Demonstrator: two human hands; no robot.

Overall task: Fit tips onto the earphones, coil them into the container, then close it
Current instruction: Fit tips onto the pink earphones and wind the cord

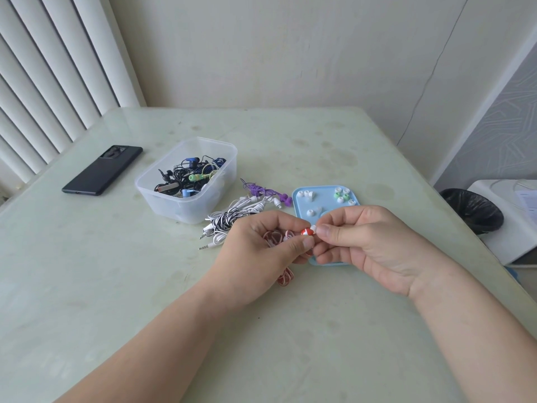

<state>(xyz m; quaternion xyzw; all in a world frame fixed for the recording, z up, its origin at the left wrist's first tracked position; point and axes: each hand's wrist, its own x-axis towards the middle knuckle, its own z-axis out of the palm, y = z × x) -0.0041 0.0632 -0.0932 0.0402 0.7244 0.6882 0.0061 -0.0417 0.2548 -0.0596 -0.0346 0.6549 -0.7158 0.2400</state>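
The step in hand seems to be fitting a tip. The left hand [261, 245] is closed around the small red-and-white striped earbud [307, 231], with its cable bunched under the palm. The right hand [363, 242] pinches a small white silicone tip [314, 228] against the earbud's end. Next, I think, the tip must be pushed fully on. The clear plastic container [186, 181] stands open behind, near the light blue lid [325, 193], which carries spare tips.
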